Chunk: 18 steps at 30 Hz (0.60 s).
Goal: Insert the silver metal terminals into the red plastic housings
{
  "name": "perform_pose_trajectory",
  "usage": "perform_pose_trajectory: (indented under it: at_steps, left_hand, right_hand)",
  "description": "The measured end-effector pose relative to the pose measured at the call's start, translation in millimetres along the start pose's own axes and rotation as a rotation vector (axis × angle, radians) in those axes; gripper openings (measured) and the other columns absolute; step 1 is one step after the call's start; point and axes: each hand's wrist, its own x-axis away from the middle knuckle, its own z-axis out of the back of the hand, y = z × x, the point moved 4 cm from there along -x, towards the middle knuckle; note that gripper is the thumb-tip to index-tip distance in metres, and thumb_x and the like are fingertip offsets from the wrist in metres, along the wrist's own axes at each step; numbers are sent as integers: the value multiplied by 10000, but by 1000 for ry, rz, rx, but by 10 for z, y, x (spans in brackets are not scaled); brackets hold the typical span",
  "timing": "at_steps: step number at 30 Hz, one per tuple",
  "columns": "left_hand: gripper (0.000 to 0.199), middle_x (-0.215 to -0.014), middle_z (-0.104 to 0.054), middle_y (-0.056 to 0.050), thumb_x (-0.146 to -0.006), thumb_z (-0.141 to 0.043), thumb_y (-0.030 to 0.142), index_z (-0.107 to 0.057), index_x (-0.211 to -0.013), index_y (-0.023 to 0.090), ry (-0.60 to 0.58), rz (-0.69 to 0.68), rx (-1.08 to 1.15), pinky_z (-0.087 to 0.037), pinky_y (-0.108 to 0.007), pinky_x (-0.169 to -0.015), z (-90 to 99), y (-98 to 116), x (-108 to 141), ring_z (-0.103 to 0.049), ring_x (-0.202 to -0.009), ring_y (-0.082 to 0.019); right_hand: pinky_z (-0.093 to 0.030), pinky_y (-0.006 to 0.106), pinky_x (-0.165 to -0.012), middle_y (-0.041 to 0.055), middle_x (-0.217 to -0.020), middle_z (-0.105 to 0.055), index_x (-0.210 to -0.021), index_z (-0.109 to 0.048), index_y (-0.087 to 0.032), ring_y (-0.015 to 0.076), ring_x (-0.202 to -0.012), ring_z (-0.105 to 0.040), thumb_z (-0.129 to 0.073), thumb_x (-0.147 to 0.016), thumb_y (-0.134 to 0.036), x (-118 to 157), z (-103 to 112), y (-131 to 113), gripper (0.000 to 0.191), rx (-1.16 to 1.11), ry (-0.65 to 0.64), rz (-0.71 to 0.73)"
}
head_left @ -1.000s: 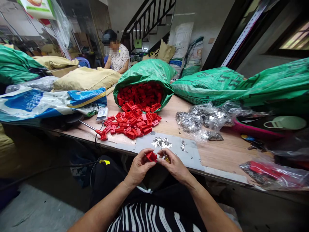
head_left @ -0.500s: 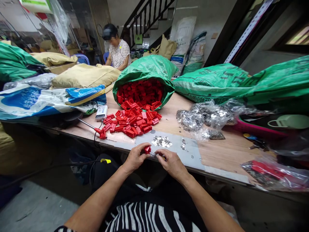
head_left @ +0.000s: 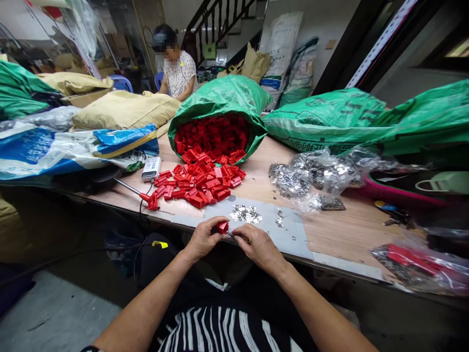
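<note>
Near the table's front edge, my left hand (head_left: 205, 239) is closed on a small red plastic part (head_left: 223, 227), gripping it between thumb and fingers. My right hand (head_left: 258, 247) pinches a thin metal tool (head_left: 230, 233), whose tip touches or nearly touches the red part. Fingers hide most of the tool, so its exact kind is unclear. Just beyond my hands, small silvery metal pieces (head_left: 246, 213) lie in a pile on a grey sheet (head_left: 269, 230). A heap of similar red parts (head_left: 200, 183) spreads out from an open green sack (head_left: 223, 95).
Plastic bags of metal pieces (head_left: 311, 178) sit to the right, near a pink basket (head_left: 388, 189). A white device (head_left: 151, 168) with a cable and a metal rod (head_left: 128, 189) are at left. More sacks (head_left: 128, 110) line the back; a person (head_left: 179, 73) sits beyond them.
The camera view has shifted slightly. Both hands stay together at the red part, and the right hand has moved a little toward it with the tool.
</note>
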Motion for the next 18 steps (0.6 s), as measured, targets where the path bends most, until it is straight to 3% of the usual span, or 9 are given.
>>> perform_pose_trajectory:
  at_steps: [18]
  left_hand:
    - [302, -995, -687, -31, -740, -690, 147, -634, -1032, 203, -22, -46, -47, -467, -262, -832, -31, -3, 16, -633, -902, -161]
  right_hand:
    - [-498, 292, -791, 49, -906, -637, -953, -654, -207, 171, -857, -617, -507, -883, -126, -17, -62, -59, 182, 53, -17, -25]
